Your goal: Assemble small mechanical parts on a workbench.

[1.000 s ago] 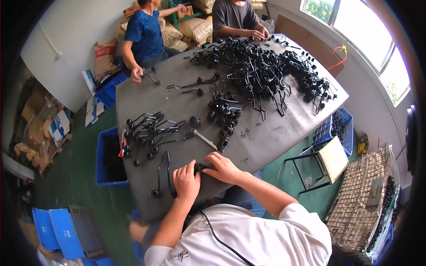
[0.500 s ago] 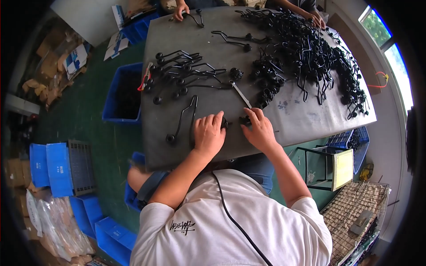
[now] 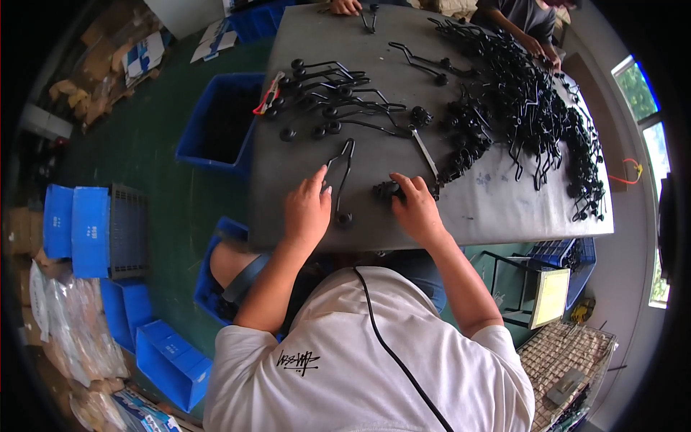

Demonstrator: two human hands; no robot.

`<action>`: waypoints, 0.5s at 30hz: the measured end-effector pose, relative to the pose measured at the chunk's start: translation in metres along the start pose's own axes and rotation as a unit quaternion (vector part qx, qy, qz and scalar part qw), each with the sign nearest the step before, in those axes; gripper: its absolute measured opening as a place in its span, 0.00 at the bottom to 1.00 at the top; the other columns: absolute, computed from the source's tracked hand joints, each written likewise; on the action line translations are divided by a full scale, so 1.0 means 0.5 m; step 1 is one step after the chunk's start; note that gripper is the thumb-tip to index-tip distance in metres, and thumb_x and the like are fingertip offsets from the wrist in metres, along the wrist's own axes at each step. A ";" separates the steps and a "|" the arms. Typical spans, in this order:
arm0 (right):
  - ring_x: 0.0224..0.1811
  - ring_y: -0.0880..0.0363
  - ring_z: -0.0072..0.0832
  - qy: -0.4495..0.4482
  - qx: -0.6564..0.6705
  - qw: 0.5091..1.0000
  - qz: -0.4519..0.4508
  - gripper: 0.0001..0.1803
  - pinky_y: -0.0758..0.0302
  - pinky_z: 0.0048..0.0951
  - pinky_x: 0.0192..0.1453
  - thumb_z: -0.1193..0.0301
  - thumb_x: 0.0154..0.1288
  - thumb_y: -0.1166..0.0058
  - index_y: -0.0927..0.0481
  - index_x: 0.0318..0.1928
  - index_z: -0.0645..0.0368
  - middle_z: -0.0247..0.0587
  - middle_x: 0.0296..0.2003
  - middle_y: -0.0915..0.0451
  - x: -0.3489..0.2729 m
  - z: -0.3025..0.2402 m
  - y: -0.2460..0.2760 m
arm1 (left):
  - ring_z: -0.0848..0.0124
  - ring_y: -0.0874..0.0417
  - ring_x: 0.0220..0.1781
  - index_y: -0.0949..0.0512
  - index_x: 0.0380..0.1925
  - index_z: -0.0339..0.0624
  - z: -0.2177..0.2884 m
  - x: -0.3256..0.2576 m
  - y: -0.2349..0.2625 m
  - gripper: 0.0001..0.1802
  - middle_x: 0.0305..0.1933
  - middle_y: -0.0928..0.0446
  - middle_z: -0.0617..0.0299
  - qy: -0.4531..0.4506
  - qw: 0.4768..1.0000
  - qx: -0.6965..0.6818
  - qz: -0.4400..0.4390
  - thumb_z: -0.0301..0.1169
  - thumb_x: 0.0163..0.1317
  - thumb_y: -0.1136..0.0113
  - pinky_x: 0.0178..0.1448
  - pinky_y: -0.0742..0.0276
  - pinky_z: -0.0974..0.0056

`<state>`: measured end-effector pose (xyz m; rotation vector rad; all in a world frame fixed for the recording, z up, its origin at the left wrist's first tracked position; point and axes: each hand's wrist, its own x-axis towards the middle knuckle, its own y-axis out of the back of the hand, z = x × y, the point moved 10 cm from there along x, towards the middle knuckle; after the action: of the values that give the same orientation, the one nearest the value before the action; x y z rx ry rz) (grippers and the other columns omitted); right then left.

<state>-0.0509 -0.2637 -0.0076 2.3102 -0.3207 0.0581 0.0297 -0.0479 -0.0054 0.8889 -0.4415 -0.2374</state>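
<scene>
My left hand (image 3: pixel 308 210) reaches over one leg of a bent black rod (image 3: pixel 348 167) lying on the table. Its fingers are stretched out, thumb slightly apart, and cover part of that leg; a round black bushing caps the other leg. My right hand (image 3: pixel 419 209) is closed at the thumb and fingers round a small black bushing (image 3: pixel 387 190) on the tabletop. Part of that piece is hidden under the fingers. Just beyond the right hand lies a silver wrench (image 3: pixel 424 153).
Several bent rods (image 3: pixel 349 101) lie at the table's left, beside red-handled pliers (image 3: pixel 269 97). A large tangled heap of black rods (image 3: pixel 536 119) covers the right side. A blue bin (image 3: pixel 188 147) stands left of the table. Across it, another person's hands (image 3: pixel 541 50) touch the heap.
My left hand has left the black piece near the middle and moved left onto the bent rod. My right hand now closes round a bushing. The whole view has shifted.
</scene>
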 end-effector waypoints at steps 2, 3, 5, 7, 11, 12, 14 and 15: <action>0.39 0.21 0.42 -0.013 0.007 1.000 -0.015 0.26 0.21 0.38 0.46 0.77 0.61 0.42 0.23 0.61 0.51 0.47 0.41 0.26 0.006 0.015 -0.012 | 0.49 0.16 0.52 0.25 0.60 0.40 -0.010 -0.010 -0.004 0.22 0.51 0.18 0.47 0.015 0.998 -0.058 -0.001 0.27 0.65 0.40 0.55 0.21 0.51; 0.39 0.21 0.42 -0.010 0.003 1.000 -0.018 0.26 0.21 0.38 0.46 0.77 0.61 0.42 0.23 0.61 0.51 0.47 0.41 0.26 0.007 0.017 -0.010 | 0.49 0.16 0.52 0.25 0.60 0.40 -0.013 -0.015 -0.005 0.22 0.51 0.18 0.47 0.017 0.998 -0.061 0.004 0.27 0.65 0.40 0.55 0.21 0.51; 0.36 0.22 0.33 -0.035 0.038 0.999 -0.012 0.24 0.22 0.31 0.43 0.80 0.60 0.42 0.21 0.58 0.53 0.42 0.40 0.26 0.015 0.027 -0.003 | 0.55 0.14 0.48 0.26 0.63 0.40 -0.005 -0.025 -0.013 0.23 0.50 0.17 0.48 -0.005 0.990 -0.143 -0.010 0.22 0.67 0.43 0.54 0.18 0.57; 0.34 0.23 0.33 -0.019 0.062 0.998 0.011 0.22 0.23 0.31 0.41 0.80 0.60 0.42 0.20 0.56 0.53 0.42 0.39 0.26 0.019 0.009 0.007 | 0.62 0.13 0.47 0.28 0.64 0.37 -0.007 -0.034 -0.040 0.24 0.52 0.18 0.48 0.021 0.977 -0.205 -0.061 0.20 0.67 0.45 0.53 0.18 0.61; 0.32 0.24 0.29 0.053 0.079 0.995 0.038 0.23 0.24 0.27 0.39 0.83 0.59 0.42 0.19 0.56 0.53 0.40 0.39 0.25 0.024 -0.066 0.014 | 0.66 0.14 0.47 0.30 0.65 0.36 0.001 -0.059 -0.087 0.23 0.53 0.19 0.51 0.064 0.927 -0.350 -0.118 0.19 0.70 0.48 0.54 0.19 0.64; 0.33 0.23 0.26 0.080 0.062 0.994 0.034 0.24 0.24 0.24 0.40 0.85 0.60 0.42 0.20 0.56 0.54 0.39 0.41 0.24 0.025 -0.093 0.008 | 0.66 0.14 0.47 0.29 0.65 0.36 0.005 -0.065 -0.092 0.22 0.53 0.19 0.51 0.065 0.908 -0.394 -0.127 0.20 0.71 0.47 0.54 0.19 0.64; 0.34 0.22 0.29 0.103 0.052 0.993 0.028 0.23 0.22 0.27 0.39 0.85 0.60 0.42 0.20 0.56 0.54 0.41 0.42 0.24 0.021 -0.119 -0.007 | 0.64 0.14 0.44 0.27 0.61 0.35 0.007 -0.056 -0.069 0.20 0.48 0.18 0.51 0.046 0.922 -0.381 -0.052 0.24 0.70 0.44 0.51 0.19 0.62; 0.35 0.21 0.31 0.138 0.024 0.989 0.040 0.24 0.22 0.30 0.38 0.84 0.60 0.42 0.20 0.56 0.53 0.42 0.43 0.24 0.011 -0.130 -0.016 | 0.62 0.14 0.41 0.25 0.57 0.34 0.003 -0.052 -0.040 0.18 0.43 0.18 0.50 0.026 0.932 -0.362 0.021 0.27 0.70 0.40 0.47 0.19 0.61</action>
<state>-0.0397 -0.2129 0.0325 2.2985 -0.2723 0.4268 0.0057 -0.0512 -0.0273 0.1592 -0.2869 -0.3097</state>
